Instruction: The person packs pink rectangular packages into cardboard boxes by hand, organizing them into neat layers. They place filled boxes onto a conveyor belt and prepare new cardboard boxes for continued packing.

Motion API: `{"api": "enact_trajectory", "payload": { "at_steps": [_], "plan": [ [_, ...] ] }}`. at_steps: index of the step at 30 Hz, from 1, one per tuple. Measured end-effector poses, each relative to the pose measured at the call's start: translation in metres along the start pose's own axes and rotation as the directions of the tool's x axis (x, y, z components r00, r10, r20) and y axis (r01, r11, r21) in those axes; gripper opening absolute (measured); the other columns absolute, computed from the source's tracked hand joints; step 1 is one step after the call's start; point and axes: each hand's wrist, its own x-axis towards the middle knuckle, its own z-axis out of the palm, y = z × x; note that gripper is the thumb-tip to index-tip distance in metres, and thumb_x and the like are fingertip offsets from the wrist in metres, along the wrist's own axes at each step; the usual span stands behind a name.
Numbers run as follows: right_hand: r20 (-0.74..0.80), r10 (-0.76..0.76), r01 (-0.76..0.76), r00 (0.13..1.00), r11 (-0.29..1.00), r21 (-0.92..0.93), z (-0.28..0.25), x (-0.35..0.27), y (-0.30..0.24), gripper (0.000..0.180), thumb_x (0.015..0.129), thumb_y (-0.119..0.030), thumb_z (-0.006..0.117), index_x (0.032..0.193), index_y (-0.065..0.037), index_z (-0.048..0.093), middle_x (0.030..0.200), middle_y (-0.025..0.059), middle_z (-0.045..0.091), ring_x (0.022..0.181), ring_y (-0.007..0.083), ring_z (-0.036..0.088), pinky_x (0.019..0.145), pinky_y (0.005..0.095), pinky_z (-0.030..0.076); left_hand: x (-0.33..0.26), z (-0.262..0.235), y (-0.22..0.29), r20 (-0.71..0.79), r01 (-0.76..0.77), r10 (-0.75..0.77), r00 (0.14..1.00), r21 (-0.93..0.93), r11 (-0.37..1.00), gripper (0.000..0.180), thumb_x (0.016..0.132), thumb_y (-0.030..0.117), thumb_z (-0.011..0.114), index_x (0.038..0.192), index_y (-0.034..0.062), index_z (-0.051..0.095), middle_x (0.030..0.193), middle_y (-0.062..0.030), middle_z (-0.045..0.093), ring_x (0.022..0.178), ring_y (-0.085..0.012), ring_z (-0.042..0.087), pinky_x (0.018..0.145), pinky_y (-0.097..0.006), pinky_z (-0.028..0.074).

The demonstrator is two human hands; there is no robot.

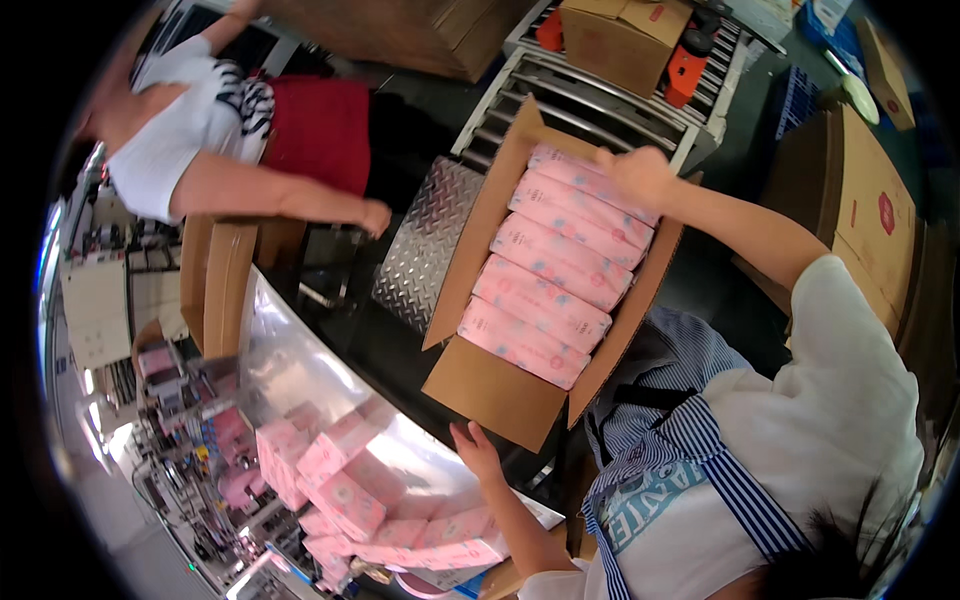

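Note:
An open cardboard box (470, 255) holds a row of pink printed soft packs (562, 262), which look like tissue packs. My right hand (640, 180) is over the far right corner of the box, at the packs there. It is smeared by motion and its fingers are partly hidden, so its grip cannot be told. My left hand (477, 455) is beside the box's near flap (497, 393), fingers apart and holding nothing. More pink packs (345, 500) lie piled in a shiny metal chute (290, 345) to the left of that hand.
Beyond the box runs a roller conveyor (545, 90) carrying another carton (625, 45). A diamond-plate metal sheet (430, 240) lies left of the box. Cartons (865, 215) stand at the right. A co-worker (240, 150) in a white top reaches in from the far left, near another carton (228, 280).

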Motion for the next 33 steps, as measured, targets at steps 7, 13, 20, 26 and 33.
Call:
{"api": "enact_trajectory", "payload": {
  "at_steps": [7,13,20,26,33],
  "plan": [
    [0.159,-0.505,0.505,0.848,0.862,0.049,0.045,-0.019,0.038,0.07,0.079,-0.047,0.061,0.13,-0.005,0.039,0.117,0.0233,0.05,0.096,0.037,0.058,0.083,0.0444,0.047,0.025,0.088,0.127,0.182,-0.46,0.471,0.863,-0.101,0.882,0.058,0.099,0.038,0.032,0.137,-0.0053,0.033,0.143,-0.0291,0.028,0.131,-0.0417,0.03,0.108,-0.042,0.024],
    [0.623,-0.432,0.49,0.652,0.867,0.088,0.009,-0.02,-0.001,0.086,0.065,-0.06,0.069,0.126,-0.005,0.046,0.123,0.0167,0.047,0.11,0.0334,0.049,0.088,0.0433,0.042,0.062,0.117,0.151,0.405,-0.51,0.329,0.853,0.517,0.688,0.047,0.091,0.034,0.05,0.134,0.0144,0.046,0.139,-0.0224,0.034,0.123,-0.0385,0.037,0.104,-0.046,0.029],
    [0.146,-0.526,0.546,0.838,0.82,-0.175,0.047,0.049,-0.032,0.06,0.064,-0.048,0.071,0.105,-0.009,0.055,0.105,0.006,0.054,0.105,0.0224,0.051,0.094,0.0396,0.037,0.061,0.115,0.117,0.245,-0.523,0.464,0.851,0.329,0.786,0.081,0.079,0.047,0.065,0.139,0.0029,0.033,0.142,-0.0267,0.027,0.13,-0.0412,0.028,0.106,-0.048,0.027],
    [-0.584,-0.521,0.465,0.623,0.846,-0.26,0.011,0.096,-0.066,0.046,0.073,-0.032,0.064,0.111,-0.009,0.054,0.109,0.0079,0.052,0.108,0.0244,0.049,0.109,0.0458,0.026,0.021,0.171,0.1,-0.078,-0.019,-0.02,0.997,-0.466,0.884,0.091,0.08,0.028,0.072,0.143,-0.0018,0.013,0.139,-0.0229,0.031,0.12,-0.0319,0.041,0.101,-0.04,0.037],
    [-0.42,-0.351,0.393,0.837,0.919,0.014,0.1,0.039,0.035,0.04,0.085,-0.037,0.057,0.114,-0.01,0.053,0.117,0.0048,0.052,0.119,0.023,0.044,0.112,0.0464,0.021,0.033,0.197,0.107,0.203,0.289,-0.207,0.957,-0.619,0.73,0.082,0.085,0.039,0.063,0.142,0.0005,0.017,0.14,-0.0192,0.031,0.122,-0.0323,0.04,0.101,-0.044,0.037]
  ]
}}
